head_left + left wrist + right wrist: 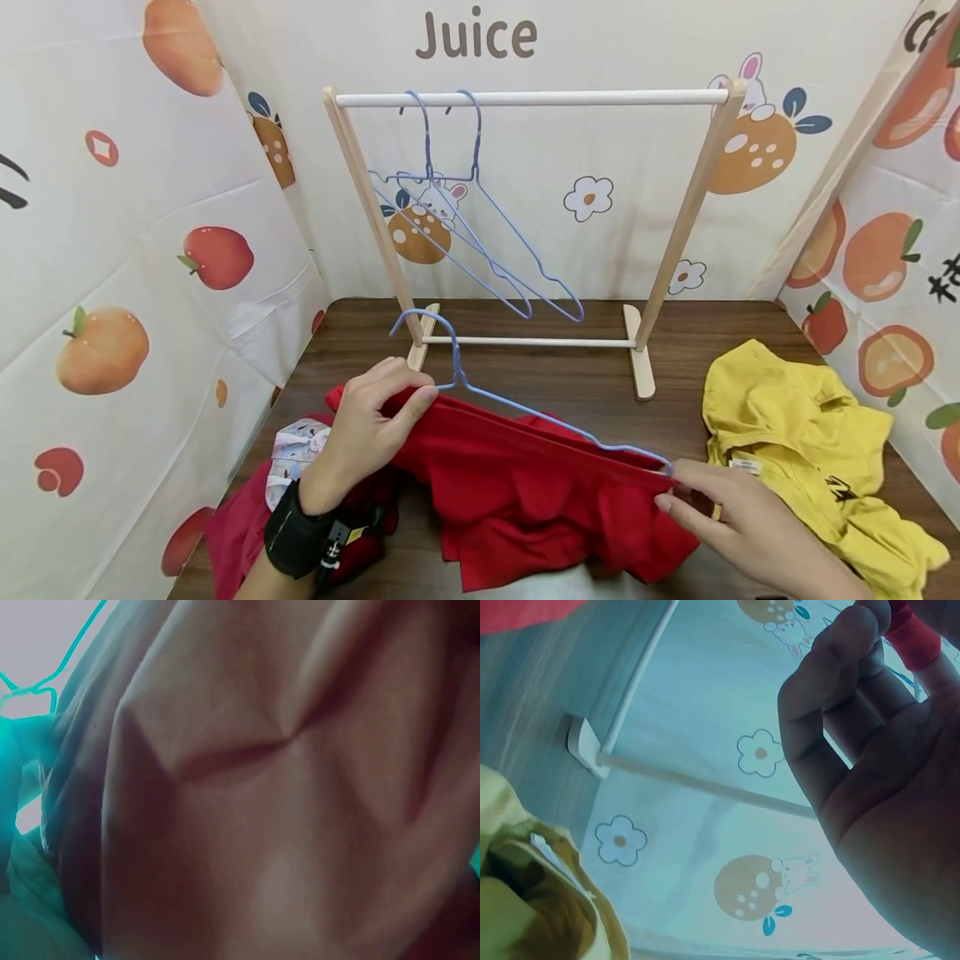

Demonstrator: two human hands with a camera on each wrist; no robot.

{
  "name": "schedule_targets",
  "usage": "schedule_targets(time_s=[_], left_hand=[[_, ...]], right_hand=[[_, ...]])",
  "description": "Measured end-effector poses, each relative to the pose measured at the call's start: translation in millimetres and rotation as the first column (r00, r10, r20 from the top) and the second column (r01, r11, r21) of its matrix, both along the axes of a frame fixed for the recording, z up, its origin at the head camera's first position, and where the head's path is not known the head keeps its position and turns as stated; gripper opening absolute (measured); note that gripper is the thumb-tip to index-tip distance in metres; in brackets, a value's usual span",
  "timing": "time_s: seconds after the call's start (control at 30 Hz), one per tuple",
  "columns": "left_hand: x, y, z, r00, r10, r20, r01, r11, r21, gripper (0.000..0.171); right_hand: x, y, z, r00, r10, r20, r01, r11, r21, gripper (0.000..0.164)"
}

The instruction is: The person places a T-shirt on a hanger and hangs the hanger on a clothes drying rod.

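A red garment (517, 483) hangs between both hands, its upper edge stretched along a blue wire hanger (525, 408). The left hand (367, 425) pinches the garment's edge beside the hanger's neck, thumb in front. At the hanger's right end, the right hand (738, 517) pinches the edge between thumb and fingers. Hidden in cloth is the hanger's left arm; its hook stands free above. Garment folds (262, 825) fill most of the left wrist view, looking brownish. In the right wrist view, a bit of red cloth (913, 641) shows at the right hand's fingertips.
Behind stands a wooden rack (690, 208) with two blue hangers (517, 225) on its white bar (600, 98). A yellow garment (802, 450) lies at the right of the brown table (675, 333). Dark red cloth (236, 533) and a patterned piece (292, 454) lie at left.
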State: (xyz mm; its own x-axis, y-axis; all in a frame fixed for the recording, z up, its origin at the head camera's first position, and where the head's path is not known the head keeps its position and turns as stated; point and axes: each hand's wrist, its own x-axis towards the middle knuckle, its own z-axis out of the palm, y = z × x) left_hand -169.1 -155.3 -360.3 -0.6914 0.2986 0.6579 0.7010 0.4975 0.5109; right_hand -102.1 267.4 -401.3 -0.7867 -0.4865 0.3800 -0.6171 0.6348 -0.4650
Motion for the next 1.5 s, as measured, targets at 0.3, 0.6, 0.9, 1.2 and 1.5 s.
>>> schedule_targets(time_s=[0.3, 0.6, 0.9, 1.2, 1.5], left_hand=[[4.0, -11.3, -14.5, 0.999, -0.02, 0.035, 0.021, 0.999, -0.037, 0.015], [7.2, -11.2, -22.6, 0.999, -0.045, 0.025, 0.046, 0.997, -0.055, 0.013], [13.9, 1.1, -18.6, 0.999, -0.034, -0.009, 0.033, 0.996, -0.084, 0.007], [17.0, 20.6, -20.9, 0.994, -0.028, -0.102, 0.02, 0.997, -0.08, 0.004], [22.9, 30.7, -21.8, 0.988, -0.01, -0.153, 0.001, 0.998, -0.06, 0.006]], right_hand=[[0.7, 6.1, 10.0, 0.998, 0.0, -0.068, 0.003, 0.999, 0.043, 0.042], [4.5, 6.7, 16.9, 0.998, -0.013, -0.058, 0.016, 0.999, 0.047, 0.042], [4.1, -7.2, 29.0, 0.992, 0.009, -0.122, -0.006, 1.0, 0.029, 0.047], [-0.5, -29.1, 26.7, 0.988, 0.091, -0.122, -0.1, 0.992, -0.073, 0.046], [-5.5, -51.7, 35.2, 0.988, 0.125, -0.096, -0.133, 0.988, -0.082, 0.044]])
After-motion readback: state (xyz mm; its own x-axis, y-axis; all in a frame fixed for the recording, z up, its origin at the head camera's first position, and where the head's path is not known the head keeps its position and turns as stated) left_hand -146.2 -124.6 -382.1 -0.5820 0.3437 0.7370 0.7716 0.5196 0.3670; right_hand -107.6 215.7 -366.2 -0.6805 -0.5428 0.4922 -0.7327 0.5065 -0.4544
